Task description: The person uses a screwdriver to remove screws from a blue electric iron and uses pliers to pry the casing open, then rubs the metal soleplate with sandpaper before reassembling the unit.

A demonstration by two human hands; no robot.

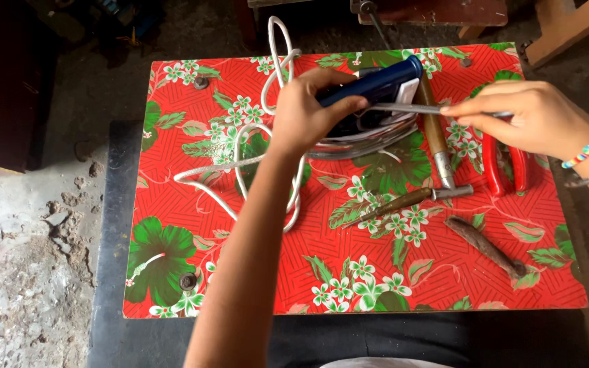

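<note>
The left hand gripped the blue-handled clothes iron, tipped on its side at the far middle of the floral-covered table. The right hand pinched a slim screwdriver, its tip apparently at a screw on the iron's body. Loosening seemed underway; turning next would call for a firmly braced iron, with pliers and hammer lying just right.

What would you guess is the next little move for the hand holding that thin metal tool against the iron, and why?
Probably a slight turn or push of the thin metal screwdriver. Its tip already sits at the body of the blue-handled electric iron, just below the handle. The right hand pinches the shaft, and the left hand grips the handle, steadying the iron on the red floral table. The exact contact spot is hidden.
</note>
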